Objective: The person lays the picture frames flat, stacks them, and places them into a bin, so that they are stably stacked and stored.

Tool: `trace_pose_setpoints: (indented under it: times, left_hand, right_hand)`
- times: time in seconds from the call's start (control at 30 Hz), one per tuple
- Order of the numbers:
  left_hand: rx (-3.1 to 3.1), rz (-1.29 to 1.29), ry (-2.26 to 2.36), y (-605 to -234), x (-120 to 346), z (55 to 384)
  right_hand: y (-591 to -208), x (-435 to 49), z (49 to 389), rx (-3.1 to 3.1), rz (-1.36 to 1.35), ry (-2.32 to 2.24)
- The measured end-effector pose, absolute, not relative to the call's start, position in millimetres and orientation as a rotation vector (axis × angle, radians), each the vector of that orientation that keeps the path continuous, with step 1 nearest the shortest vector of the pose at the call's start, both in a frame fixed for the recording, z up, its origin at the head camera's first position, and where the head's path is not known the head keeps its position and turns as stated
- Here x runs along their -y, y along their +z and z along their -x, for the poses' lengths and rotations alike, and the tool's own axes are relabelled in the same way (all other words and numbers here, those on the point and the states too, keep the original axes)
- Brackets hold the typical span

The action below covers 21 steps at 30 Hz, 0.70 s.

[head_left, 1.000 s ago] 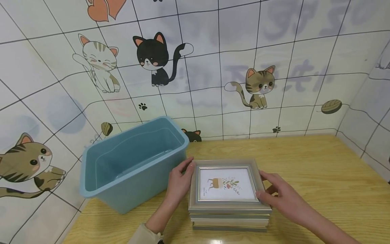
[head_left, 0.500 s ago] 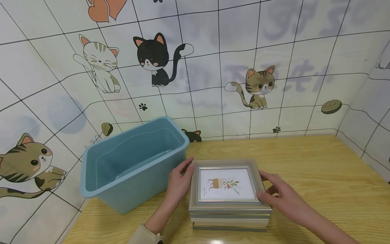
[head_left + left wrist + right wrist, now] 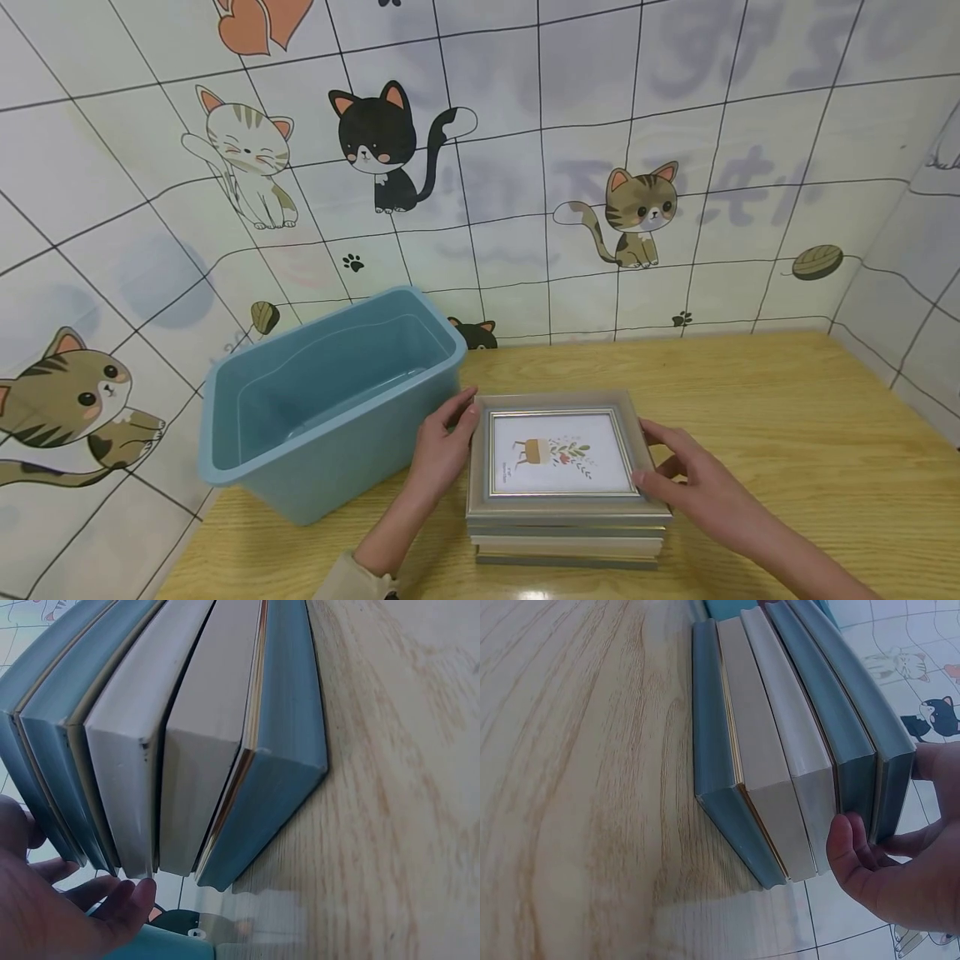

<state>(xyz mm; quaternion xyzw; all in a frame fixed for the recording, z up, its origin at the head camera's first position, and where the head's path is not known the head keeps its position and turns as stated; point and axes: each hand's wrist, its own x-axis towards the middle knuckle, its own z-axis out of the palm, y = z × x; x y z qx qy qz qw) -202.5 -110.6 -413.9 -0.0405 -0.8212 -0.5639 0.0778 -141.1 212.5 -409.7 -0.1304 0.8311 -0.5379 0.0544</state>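
Several picture frames lie stacked flat on the wooden table. The top picture frame has a silver-beige border and a print of a plant in a pot. At the stack's left side, my left hand holds the upper frames by their edge. My right hand grips the opposite side, its thumb on the top border. In the left wrist view, the left fingertips reach along the sides of the upper frames. The right wrist view has the right fingertips against the frame just below the top one.
A blue plastic bin stands left of the stack, close to my left hand, with its top uncovered. Behind the wooden table rises a wall covered in a grid and cartoon cats.
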Motion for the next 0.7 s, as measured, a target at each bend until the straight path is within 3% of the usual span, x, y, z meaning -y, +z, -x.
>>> trace_pose_setpoints:
  times: [0.7]
  left_hand:
    - [2.592, 0.265, -1.560, -390.5, 131.6, 180.0]
  right_hand:
    - [-399.2, -219.8, 145.1, -2.670, 0.501, -1.625]
